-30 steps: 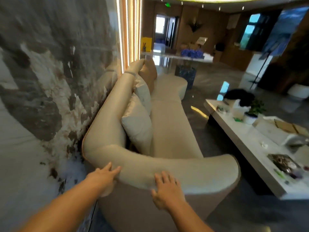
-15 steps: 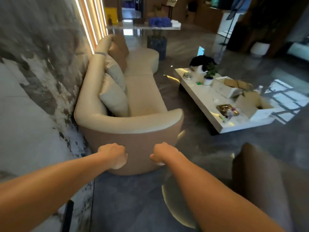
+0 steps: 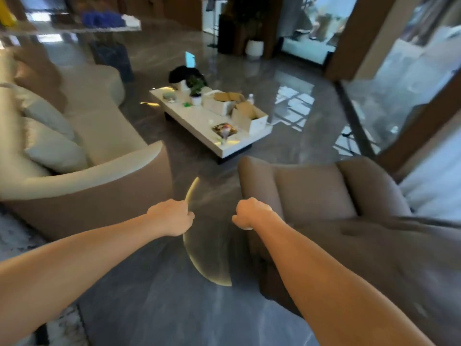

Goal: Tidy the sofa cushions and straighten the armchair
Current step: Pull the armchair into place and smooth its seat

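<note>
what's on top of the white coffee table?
On the coffee table: a small potted plant, two open cardboard boxes, a bottle, a tray of small items, and a dark bundle at the far end. Box contents are hidden.

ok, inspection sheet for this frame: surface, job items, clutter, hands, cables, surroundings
Surface: glossy grey floor, with a round low table between the seats.
Job's things: cream sofa at left with cushions leaning on its back; brown armchair at right.
Clutter: white coffee table carries open cardboard boxes, a potted plant and small items.
Hands: left hand and right hand both fisted, holding nothing, touching no furniture.
Cables: nothing seen.
Surroundings: glass wall at right, long counter at the back.
</note>
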The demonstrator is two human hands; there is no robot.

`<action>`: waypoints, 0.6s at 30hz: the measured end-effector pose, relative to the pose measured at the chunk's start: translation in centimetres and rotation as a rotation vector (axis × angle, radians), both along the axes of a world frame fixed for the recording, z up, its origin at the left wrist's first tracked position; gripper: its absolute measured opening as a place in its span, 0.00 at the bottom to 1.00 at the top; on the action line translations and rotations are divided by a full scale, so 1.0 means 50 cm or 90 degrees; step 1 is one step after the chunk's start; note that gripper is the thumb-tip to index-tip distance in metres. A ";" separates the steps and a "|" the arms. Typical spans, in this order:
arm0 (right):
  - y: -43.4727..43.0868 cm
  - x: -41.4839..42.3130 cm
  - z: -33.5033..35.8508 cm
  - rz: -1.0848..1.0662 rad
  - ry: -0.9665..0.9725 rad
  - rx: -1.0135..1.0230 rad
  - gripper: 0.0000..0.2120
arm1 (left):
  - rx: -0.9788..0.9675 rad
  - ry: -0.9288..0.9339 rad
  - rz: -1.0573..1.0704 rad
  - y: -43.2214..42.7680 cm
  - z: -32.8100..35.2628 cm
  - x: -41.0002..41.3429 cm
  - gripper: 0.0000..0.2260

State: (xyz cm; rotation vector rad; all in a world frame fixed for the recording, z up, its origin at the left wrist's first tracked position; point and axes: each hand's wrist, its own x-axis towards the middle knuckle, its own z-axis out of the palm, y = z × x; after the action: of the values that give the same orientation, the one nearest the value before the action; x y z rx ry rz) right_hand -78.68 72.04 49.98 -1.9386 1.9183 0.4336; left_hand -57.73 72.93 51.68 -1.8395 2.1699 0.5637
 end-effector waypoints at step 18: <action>0.337 -0.414 0.031 -0.323 0.009 -0.092 0.13 | -0.090 0.013 -0.292 0.109 0.057 -0.473 0.15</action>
State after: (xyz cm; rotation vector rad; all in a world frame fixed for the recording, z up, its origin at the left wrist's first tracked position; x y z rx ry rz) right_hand -99.38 88.88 51.55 -1.4422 2.4015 0.1627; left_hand -81.36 78.37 54.51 -1.3207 2.5861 0.3356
